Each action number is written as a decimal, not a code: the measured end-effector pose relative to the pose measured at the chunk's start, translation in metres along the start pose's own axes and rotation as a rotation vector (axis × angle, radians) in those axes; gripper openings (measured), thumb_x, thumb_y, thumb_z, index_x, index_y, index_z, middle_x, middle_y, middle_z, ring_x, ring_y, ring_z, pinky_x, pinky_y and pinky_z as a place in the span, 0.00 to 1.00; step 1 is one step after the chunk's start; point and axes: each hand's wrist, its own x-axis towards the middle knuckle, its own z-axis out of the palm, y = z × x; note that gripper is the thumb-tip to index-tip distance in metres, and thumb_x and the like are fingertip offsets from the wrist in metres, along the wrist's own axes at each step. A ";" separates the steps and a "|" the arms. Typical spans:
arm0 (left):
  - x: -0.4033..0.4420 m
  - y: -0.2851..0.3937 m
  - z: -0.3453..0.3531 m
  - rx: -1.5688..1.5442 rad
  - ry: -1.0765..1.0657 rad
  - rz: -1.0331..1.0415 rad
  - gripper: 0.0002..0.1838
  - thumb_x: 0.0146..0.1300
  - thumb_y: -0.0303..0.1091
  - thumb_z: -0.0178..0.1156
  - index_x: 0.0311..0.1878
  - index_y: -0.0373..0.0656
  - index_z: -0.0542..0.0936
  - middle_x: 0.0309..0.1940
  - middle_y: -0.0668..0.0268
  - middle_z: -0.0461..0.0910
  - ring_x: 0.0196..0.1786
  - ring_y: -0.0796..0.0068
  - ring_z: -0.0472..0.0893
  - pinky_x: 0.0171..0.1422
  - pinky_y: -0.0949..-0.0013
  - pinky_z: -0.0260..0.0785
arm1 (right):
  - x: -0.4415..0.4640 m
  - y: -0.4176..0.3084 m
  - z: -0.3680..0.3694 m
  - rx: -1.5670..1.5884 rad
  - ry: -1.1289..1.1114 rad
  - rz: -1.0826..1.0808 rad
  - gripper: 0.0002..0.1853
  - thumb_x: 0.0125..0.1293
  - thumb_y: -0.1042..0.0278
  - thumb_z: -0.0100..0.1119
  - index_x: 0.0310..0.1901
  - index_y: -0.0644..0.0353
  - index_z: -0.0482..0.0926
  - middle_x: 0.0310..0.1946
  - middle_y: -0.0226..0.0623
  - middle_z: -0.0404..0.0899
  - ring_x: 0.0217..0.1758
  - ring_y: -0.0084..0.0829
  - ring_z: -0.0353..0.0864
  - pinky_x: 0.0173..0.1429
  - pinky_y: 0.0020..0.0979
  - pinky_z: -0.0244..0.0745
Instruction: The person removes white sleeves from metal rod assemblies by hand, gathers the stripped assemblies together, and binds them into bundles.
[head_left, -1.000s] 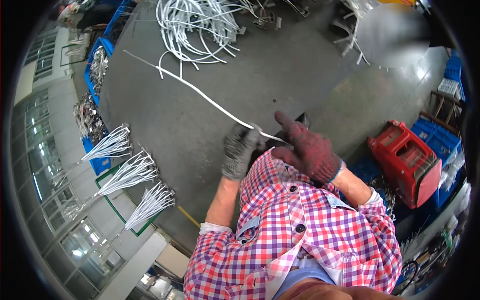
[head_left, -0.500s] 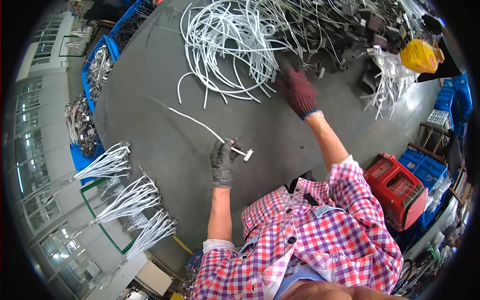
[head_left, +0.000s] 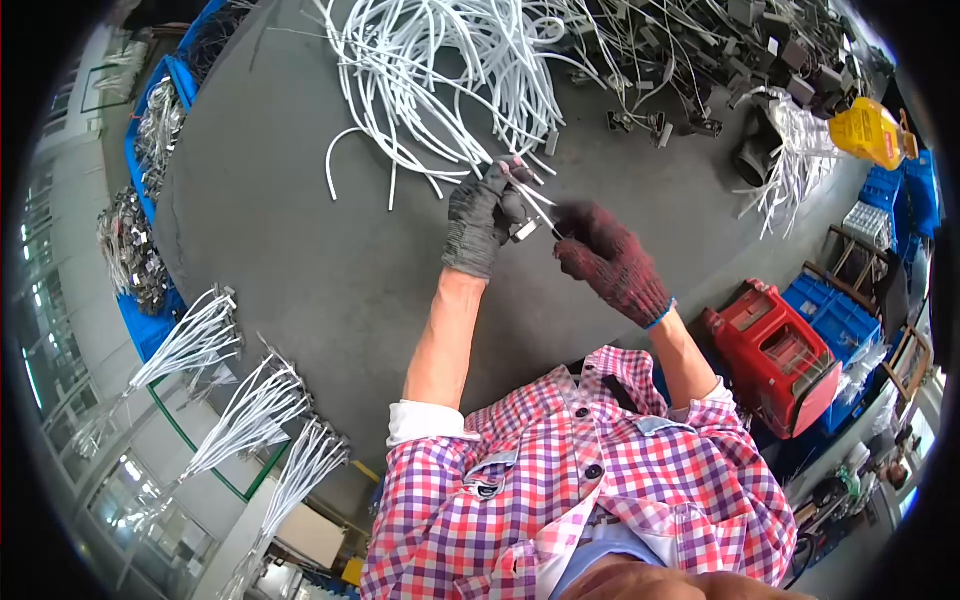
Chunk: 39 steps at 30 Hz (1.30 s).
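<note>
My left hand (head_left: 480, 220), in a grey glove, is closed around a white cable with a small pale connector (head_left: 524, 232) sticking out below the fingers. A second length of white cable (head_left: 538, 208) runs from the left fingertips down to my right hand. My right hand (head_left: 615, 265), in a dark red glove, has its thumb and fingers curled at that cable's lower end; the fingers are slightly blurred. Just beyond both hands lies a loose heap of white cables (head_left: 440, 75) on the grey table (head_left: 290, 230).
Dark connectors with thin cables (head_left: 720, 70) are piled at the far right. A yellow bottle (head_left: 872, 133) stands near a bunch of white cables (head_left: 795, 160). Bundled white cables (head_left: 255, 415) hang over the left edge. A red plastic stool (head_left: 775, 355) stands at the right.
My left hand has moved up and right to the heap with its cable. My right hand has drawn back from the pile toward the left hand, and a second cable now spans between them.
</note>
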 end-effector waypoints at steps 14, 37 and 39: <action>-0.046 0.007 -0.008 0.228 0.067 0.145 0.13 0.65 0.39 0.58 0.46 0.40 0.80 0.24 0.70 0.77 0.23 0.85 0.74 0.26 0.78 0.68 | 0.015 0.011 0.020 -0.135 0.007 -0.059 0.26 0.63 0.71 0.58 0.64 0.56 0.67 0.41 0.38 0.77 0.36 0.22 0.76 0.40 0.27 0.74; -0.071 0.004 -0.063 0.168 0.186 0.264 0.13 0.64 0.42 0.59 0.46 0.45 0.76 0.27 0.72 0.77 0.28 0.83 0.77 0.28 0.80 0.68 | 0.002 -0.011 0.087 -0.492 -0.053 -0.336 0.18 0.58 0.66 0.64 0.51 0.55 0.75 0.37 0.39 0.76 0.32 0.33 0.80 0.39 0.32 0.75; -0.075 -0.001 -0.075 0.282 0.233 0.262 0.12 0.65 0.42 0.57 0.46 0.45 0.76 0.25 0.73 0.74 0.25 0.84 0.74 0.28 0.81 0.68 | 0.001 -0.008 0.083 -0.449 -0.144 -0.339 0.23 0.59 0.63 0.62 0.57 0.52 0.73 0.37 0.39 0.77 0.31 0.35 0.80 0.36 0.34 0.74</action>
